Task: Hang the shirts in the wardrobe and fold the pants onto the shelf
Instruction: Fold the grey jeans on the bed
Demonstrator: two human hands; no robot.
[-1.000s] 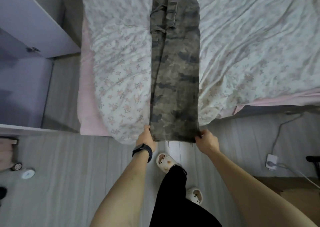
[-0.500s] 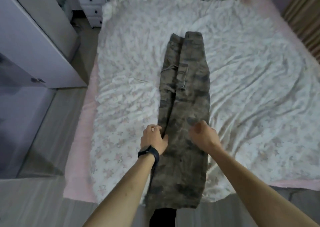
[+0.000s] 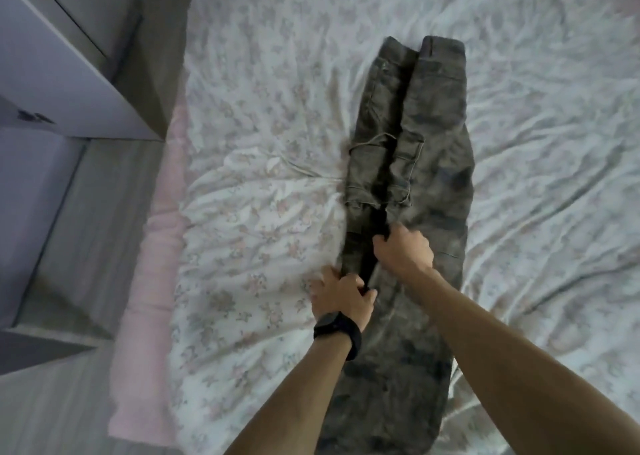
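I log the camouflage pants [image 3: 433,149] lying flat and lengthwise on the middle of the bed [image 3: 263,135], which backs the fold; the left hand [image 3: 341,298] curls its fingers [image 3: 332,276] round their left edge, the right hand [image 3: 405,253] pinches the centre crease, presumably to square the legs.

Both arms out fwd; L hand [image 3: 341,298] nearer, R hand [image 3: 405,253] ahead, fingers [image 3: 382,243] curled tight.
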